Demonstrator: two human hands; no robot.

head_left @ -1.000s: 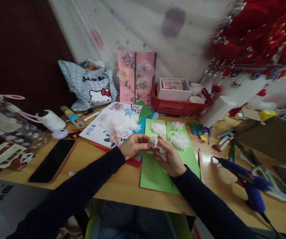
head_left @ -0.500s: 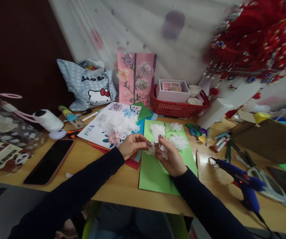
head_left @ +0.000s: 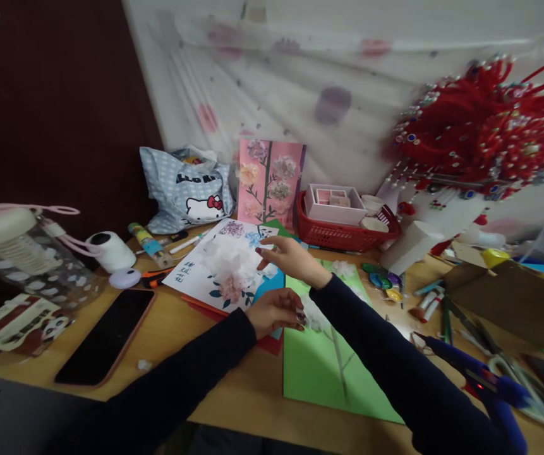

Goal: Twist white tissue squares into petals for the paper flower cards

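My left hand is closed over the left edge of the green sheet, its fingertips pinched on something I cannot make out. Fingers apart, my right hand reaches across above it to the heap of white tissue petals. That heap lies on a white sheet with paper flowers and handwriting. White tissue flowers and a drawn stem are on the green sheet, partly hidden by my right forearm.
A blue glue gun with a lit red light lies at the right, near scissors. A phone is at the left. Behind stand a red basket, a pink flower card and a bag.
My right hand has moved left, away from the green sheet to the white petals, and its fingers have opened. The whole view has shifted, with things lower in the picture.
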